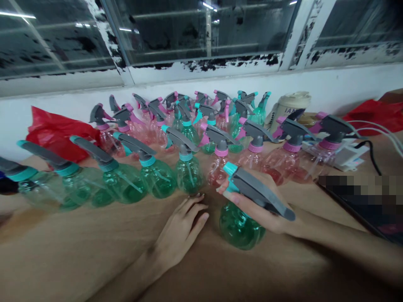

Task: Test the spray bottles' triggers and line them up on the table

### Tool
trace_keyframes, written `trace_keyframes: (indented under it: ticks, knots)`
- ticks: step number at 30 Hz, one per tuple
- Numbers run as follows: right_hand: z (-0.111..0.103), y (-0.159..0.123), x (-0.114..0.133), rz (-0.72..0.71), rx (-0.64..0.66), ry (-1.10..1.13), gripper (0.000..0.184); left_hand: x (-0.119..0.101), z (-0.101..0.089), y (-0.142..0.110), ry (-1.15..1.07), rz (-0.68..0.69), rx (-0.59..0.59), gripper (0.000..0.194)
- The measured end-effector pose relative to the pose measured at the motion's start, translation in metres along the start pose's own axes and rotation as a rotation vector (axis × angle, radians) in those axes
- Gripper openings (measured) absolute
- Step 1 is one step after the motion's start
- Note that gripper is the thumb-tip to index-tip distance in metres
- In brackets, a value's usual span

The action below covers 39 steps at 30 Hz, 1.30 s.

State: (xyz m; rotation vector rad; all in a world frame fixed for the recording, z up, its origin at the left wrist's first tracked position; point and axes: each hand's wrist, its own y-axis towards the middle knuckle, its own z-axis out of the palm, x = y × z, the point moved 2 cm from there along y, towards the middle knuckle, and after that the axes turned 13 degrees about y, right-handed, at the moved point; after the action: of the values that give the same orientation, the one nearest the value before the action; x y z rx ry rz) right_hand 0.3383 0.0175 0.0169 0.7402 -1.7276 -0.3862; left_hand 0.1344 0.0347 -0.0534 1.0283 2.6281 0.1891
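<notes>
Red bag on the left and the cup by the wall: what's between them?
A group of pink and green spray bottles stands between the red bag and the cup, per the head view.

Dark windows (201,29) above white wall (355,79); brown wooden tabletop (103,247).

Glossy clear plastic bottles (158,179) — smooth, matt-grey triggers (184,139).
</notes>
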Motion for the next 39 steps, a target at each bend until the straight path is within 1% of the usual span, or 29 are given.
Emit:
trace_keyframes:
  ticks: [5, 9, 13, 16, 19, 22, 25, 28, 32, 36, 39]
  knots:
    - [0.0, 0.002, 0.002, -0.016, -0.002, 0.008, 0.008, 0.0, 0.0, 0.0, -0.004, 0.001, 0.003, 0.022]
    - [0.0, 0.003, 0.0, -0.009, -0.005, 0.028, 0.01, 0.0, 0.0, 0.0, -0.01, -0.003, -0.001, 0.021]
    - [0.0, -0.001, -0.004, -0.022, -0.007, 0.023, 0.024, 0.0, 0.001, -0.001, -0.011, -0.01, -0.011, 0.02]
    - [0.001, -0.004, -0.005, -0.013, -0.024, 0.016, 0.029, 0.001, 0.002, -0.002, 0.012, -0.018, -0.012, 0.02]
    - [0.002, -0.005, -0.006, 0.023, -0.023, 0.051, 0.034, 0.002, 0.004, -0.002, 0.079, -0.006, -0.008, 0.024]
    - [0.002, -0.005, -0.005, 0.049, -0.009, 0.066, 0.038, -0.002, 0.006, -0.002, 0.231, 0.066, 0.003, 0.034]
    - [0.002, -0.006, -0.006, 0.082, 0.003, 0.051, 0.036, -0.006, 0.007, -0.003, 0.366, 0.137, 0.031, 0.043]
    - [0.001, -0.006, -0.005, 0.077, 0.007, 0.05, 0.036, -0.008, 0.008, -0.003, 0.424, 0.153, 0.055, 0.045]
    - [0.001, -0.004, -0.002, 0.053, 0.016, 0.071, 0.032, -0.008, 0.008, -0.004, 0.442, 0.157, 0.075, 0.045]
    - [0.0, -0.002, 0.001, 0.077, -0.009, 0.057, 0.025, -0.006, 0.009, -0.005, 0.433, 0.145, 0.051, 0.046]
    - [0.001, -0.002, 0.0, 0.108, -0.002, 0.034, 0.021, -0.006, 0.008, -0.005, 0.422, 0.139, 0.045, 0.045]
